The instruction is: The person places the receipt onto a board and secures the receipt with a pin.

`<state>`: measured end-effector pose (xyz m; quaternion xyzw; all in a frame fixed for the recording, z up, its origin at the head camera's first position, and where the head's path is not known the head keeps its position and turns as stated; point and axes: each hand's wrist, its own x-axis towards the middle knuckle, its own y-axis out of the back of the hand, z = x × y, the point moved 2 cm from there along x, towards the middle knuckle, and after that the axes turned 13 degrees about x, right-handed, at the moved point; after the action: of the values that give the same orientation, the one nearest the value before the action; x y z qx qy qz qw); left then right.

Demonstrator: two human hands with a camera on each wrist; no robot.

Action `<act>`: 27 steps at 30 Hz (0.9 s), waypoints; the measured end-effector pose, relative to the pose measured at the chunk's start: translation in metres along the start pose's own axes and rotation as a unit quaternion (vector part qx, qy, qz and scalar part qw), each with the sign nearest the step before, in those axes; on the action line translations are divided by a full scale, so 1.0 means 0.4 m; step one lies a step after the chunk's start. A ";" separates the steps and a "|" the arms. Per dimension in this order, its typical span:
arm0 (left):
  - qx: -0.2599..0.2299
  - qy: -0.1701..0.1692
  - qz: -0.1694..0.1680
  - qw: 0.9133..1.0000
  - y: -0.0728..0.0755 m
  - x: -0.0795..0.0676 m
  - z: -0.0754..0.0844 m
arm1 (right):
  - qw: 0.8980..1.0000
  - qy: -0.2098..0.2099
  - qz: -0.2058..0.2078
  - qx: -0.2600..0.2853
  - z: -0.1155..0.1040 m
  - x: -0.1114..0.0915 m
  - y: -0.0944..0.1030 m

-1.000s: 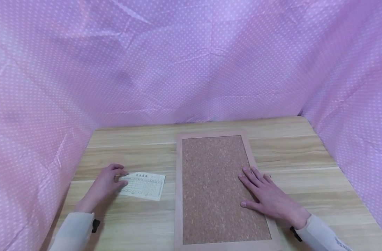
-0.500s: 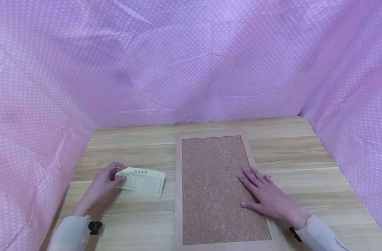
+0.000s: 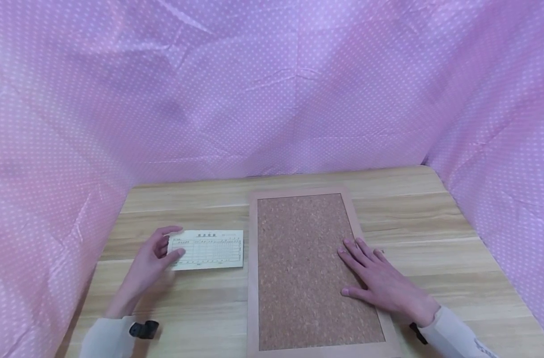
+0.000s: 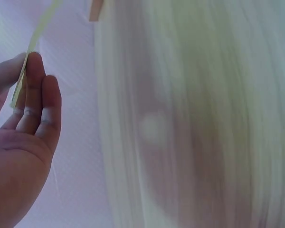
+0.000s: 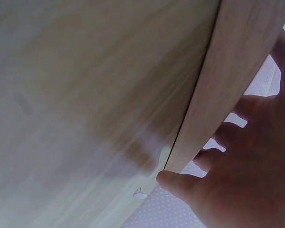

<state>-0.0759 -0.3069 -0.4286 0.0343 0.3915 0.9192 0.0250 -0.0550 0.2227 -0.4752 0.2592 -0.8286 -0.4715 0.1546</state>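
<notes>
My left hand (image 3: 150, 259) pinches the left end of a pale printed form slip (image 3: 211, 252) between thumb and fingers. The slip is held up off the table, its ruled grid facing me. In the left wrist view the slip (image 4: 37, 34) appears edge-on between the fingertips. To its right lies a cork board (image 3: 314, 276) with a wooden frame. My right hand (image 3: 383, 288) rests with spread, straight fingers on the board's right side. Just past its little finger, a thumbtack (image 5: 140, 194) stands on the table, point up, in the right wrist view.
The wood-grain table (image 3: 204, 320) runs under everything. Pink dotted cloth (image 3: 272, 89) encloses the back and both sides. Dark straps (image 3: 144, 329) show at both cuffs.
My left hand first touched the slip's left end on the table, then gripped and lifted it, bringing it slightly right and facing me. The right hand keeps its place on the board.
</notes>
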 end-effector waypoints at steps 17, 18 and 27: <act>-0.003 0.028 0.025 0.999 -0.056 0.008 0.104 | 1.000 -0.005 -0.004 0.007 -0.004 0.001 0.003; -0.006 0.025 0.026 0.999 -0.059 0.009 0.109 | 1.000 -0.005 -0.004 0.007 -0.004 0.001 0.004; -0.066 0.016 0.026 0.997 -0.100 0.031 0.160 | 1.000 -0.018 0.007 0.017 -0.018 0.010 0.013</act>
<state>-0.0823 -0.2325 -0.4126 0.0277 0.3294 0.9438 -0.0030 -0.0561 0.2174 -0.4670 0.2473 -0.8410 -0.4609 0.1383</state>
